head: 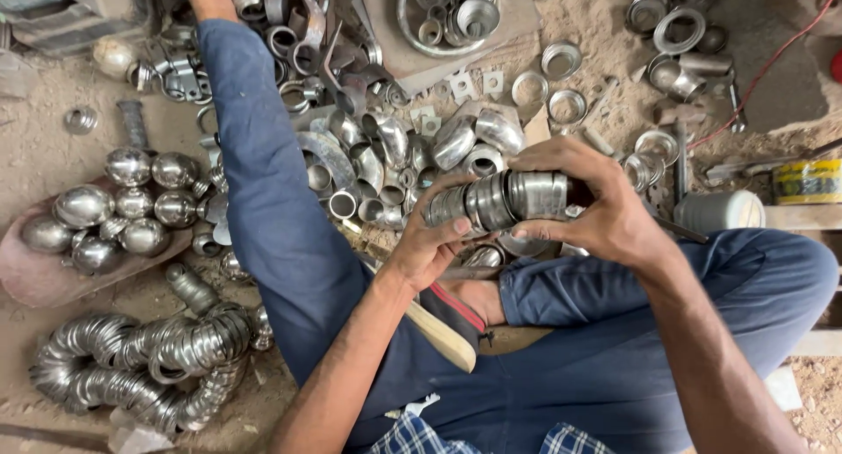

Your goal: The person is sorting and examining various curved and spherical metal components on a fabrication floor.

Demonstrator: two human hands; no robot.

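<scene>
While the stack of shiny nested steel rings (500, 200) lies level, left hand (430, 243) and right hand (596, 208) clasp opposite ends.

- 2 bare hands are seen: the left hand (430, 248) and the right hand (596, 204).
- 1 stack of nested steel rings (500, 200) is held between them.
- About 9 polished steel balls (127, 166) are counted on 1 reddish tray (35, 283).
- 2 or 3 long strings of threaded steel rings (149, 366) are laid on the ground; the exact count cannot be told.
- 1 heap of steel pipe elbows (456, 142) is seen, too tangled for a firm count.
- 3 loose flat rings (561, 61) are counted on the sand beyond the heap.
- 1 yellow tape roll (807, 180) is seen.
- 1 white cylindrical tub (719, 213) is seen.
</scene>
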